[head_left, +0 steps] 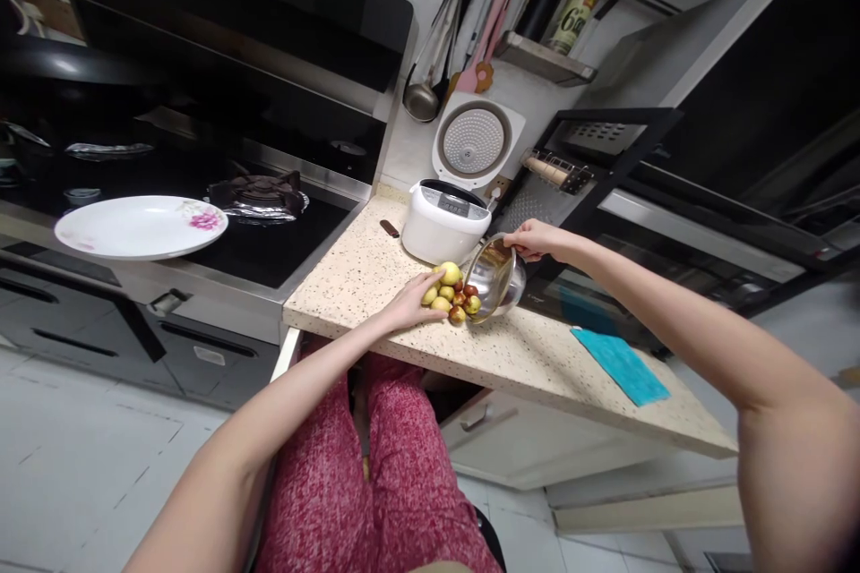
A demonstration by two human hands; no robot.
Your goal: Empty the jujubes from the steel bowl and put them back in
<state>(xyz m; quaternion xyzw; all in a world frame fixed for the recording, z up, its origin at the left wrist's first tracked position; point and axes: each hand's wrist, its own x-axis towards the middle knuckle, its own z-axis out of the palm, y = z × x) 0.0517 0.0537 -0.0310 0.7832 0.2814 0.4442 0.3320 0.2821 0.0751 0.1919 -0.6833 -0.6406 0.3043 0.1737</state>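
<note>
My right hand (534, 240) grips the rim of a steel bowl (501, 282) and holds it tipped on its side on the speckled countertop (349, 286). Several small green, yellow and red-brown fruits (451, 294) lie spilled at the bowl's mouth. My left hand (409, 303) rests on the counter just left of the pile, its fingers curved against the nearest fruits; whether it grips any I cannot tell.
A white rice cooker (444, 219) with its lid raised stands behind the fruits. A teal cloth (622, 365) lies on the counter to the right. A white flowered plate (138, 226) sits by the gas stove (259, 197) at left. Utensils (447, 27) hang on the wall.
</note>
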